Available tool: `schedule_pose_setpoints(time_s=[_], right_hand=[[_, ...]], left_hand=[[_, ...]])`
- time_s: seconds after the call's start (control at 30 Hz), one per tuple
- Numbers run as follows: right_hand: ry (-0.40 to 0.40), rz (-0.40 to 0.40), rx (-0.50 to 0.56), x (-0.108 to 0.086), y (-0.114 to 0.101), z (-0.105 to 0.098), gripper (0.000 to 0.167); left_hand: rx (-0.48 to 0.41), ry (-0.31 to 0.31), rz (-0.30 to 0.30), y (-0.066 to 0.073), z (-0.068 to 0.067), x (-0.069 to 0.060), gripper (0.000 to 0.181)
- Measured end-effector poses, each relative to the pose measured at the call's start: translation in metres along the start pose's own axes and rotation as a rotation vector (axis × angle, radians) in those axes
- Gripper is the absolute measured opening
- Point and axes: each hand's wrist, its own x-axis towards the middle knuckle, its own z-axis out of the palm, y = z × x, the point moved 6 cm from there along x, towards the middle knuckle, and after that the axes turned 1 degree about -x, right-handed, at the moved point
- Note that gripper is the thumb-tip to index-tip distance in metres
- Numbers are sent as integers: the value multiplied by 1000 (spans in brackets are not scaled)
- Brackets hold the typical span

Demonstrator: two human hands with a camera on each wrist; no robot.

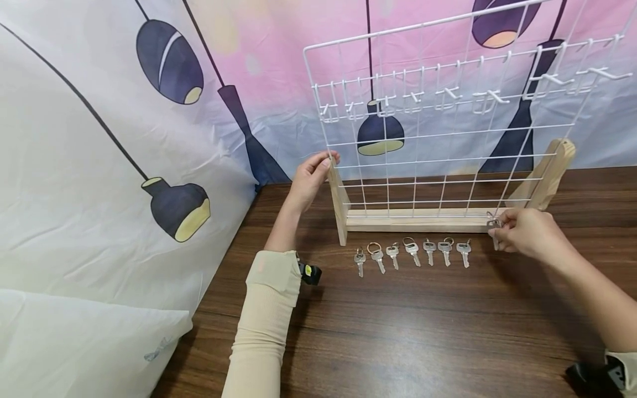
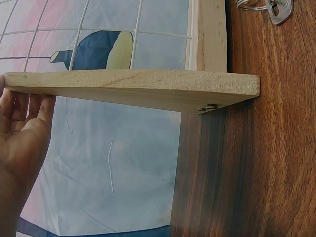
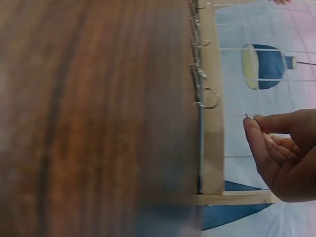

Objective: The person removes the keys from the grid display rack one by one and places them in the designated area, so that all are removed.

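Note:
My left hand (image 1: 309,181) grips the top of the left wooden side post (image 1: 339,207) of a white wire grid rack. In the left wrist view the fingers (image 2: 33,106) touch the lower face of that post. Near the right end of the rack's wooden base bar (image 1: 418,222), my right hand (image 1: 530,232) pinches a silver key (image 1: 494,226) with a ring, just above the table. The right wrist view shows only a small tip of metal between thumb and forefinger. Several silver keys (image 1: 445,253) with rings lie in a row before the rack.
White hooks (image 1: 450,93) hang along an upper wire of the grid. The right wooden post (image 1: 552,171) leans behind my right hand. A patterned cloth (image 1: 283,132) hangs behind and to the left of the dark wooden table (image 1: 398,331).

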Motion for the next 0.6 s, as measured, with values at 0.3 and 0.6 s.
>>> schedule_pose_setpoints(time_s=[0.3, 0.6], right_hand=[[-249, 95, 199, 5, 14, 29, 16], [-404, 184, 295, 4, 24, 48, 18]], left_hand=[[-5, -1, -2, -1, 0, 1, 32], [-3, -4, 0, -1, 0, 1, 32]])
